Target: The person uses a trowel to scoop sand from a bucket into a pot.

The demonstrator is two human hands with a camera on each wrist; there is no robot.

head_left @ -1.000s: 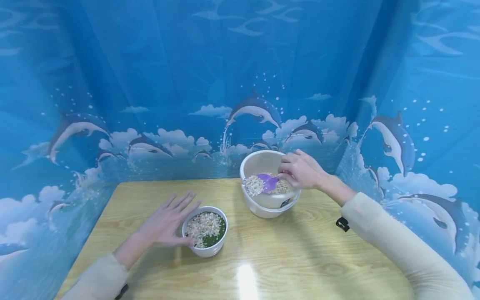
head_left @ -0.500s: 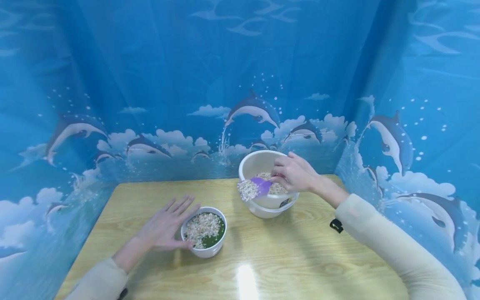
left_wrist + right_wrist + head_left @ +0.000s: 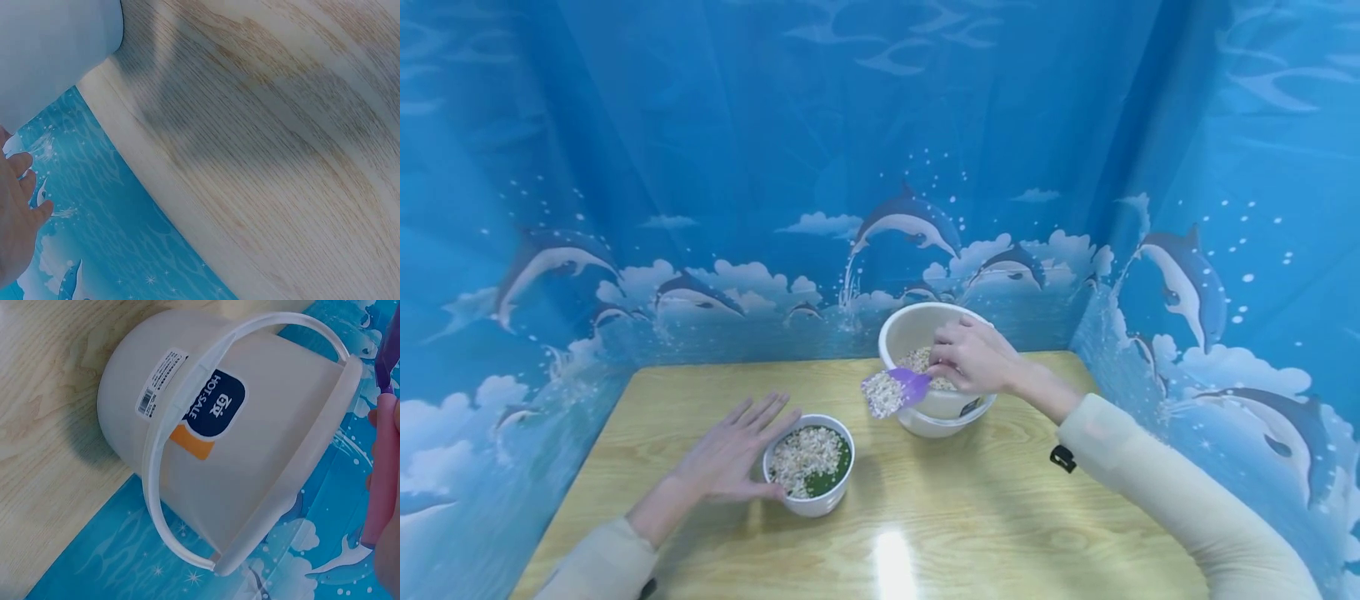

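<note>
A white pot [image 3: 822, 504] holds a green interior partly covered with pale pebbles. Beside it is my left hand [image 3: 730, 458], fingers spread straight and thumb at the rim; in the left wrist view that hand [image 3: 19, 219] shows only at the edge, near the pot's pale wall [image 3: 56, 56]. My right hand [image 3: 973, 358] grips a toy shovel by its pink handle [image 3: 383, 469]. The shovel's purple blade [image 3: 913, 384], loaded with pebbles, sticks out over the near-left rim of a white bucket [image 3: 938, 407]. More pebbles [image 3: 916, 359] lie inside the bucket, partly hidden by the hand.
A wood-grain table [image 3: 1000, 517] carries both containers. Blue curtains [image 3: 760, 167] with dolphins hang behind and at both sides. The bucket's handle [image 3: 153, 456] hangs down over its labelled front. Bare table surface lies between pot and bucket.
My right hand has moved left and slightly toward me, bringing the loaded shovel from above the bucket out past its rim. My left hand has stayed by the pot.
</note>
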